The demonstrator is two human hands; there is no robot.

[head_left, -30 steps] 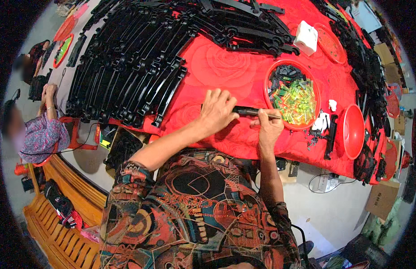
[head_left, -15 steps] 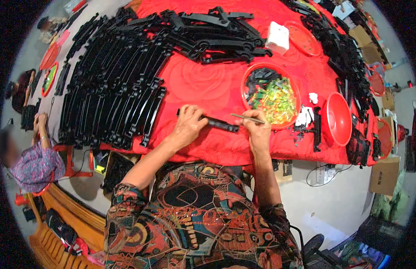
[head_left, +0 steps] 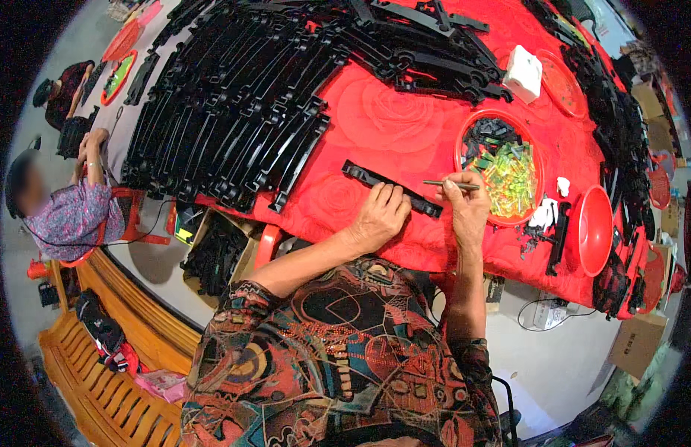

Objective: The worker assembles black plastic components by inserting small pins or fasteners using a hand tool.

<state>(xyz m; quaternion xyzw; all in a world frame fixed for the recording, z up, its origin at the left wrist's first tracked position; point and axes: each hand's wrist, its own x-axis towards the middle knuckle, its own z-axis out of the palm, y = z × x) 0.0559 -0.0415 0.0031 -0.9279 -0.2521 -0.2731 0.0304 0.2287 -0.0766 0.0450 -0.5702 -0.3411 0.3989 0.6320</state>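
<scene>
A long black plastic strip (head_left: 362, 174) lies aslant on the red tablecloth in front of me. My left hand (head_left: 384, 217) grips it near the middle from the near side, leaving both ends visible. In my right hand (head_left: 467, 205) is a thin, pen-like tool (head_left: 444, 184), pinched between thumb and fingers, with its tip pointing left above the strip's right part. Just beyond that hand stands a red bowl (head_left: 459, 153) with small yellow-green and black pieces in it.
Rows of black strips (head_left: 234, 119) cover the table's left and far side. A red basin (head_left: 595, 231), crumpled white tissue (head_left: 544, 214), another black strip (head_left: 559, 238) and a white block (head_left: 523, 73) are at the right. A seated person (head_left: 70, 208) works at far left.
The whole view has swung, so the table appears shifted right and tilted. My left hand has moved from the strip's left end to its middle, uncovering that end. The right hand keeps the tool.
</scene>
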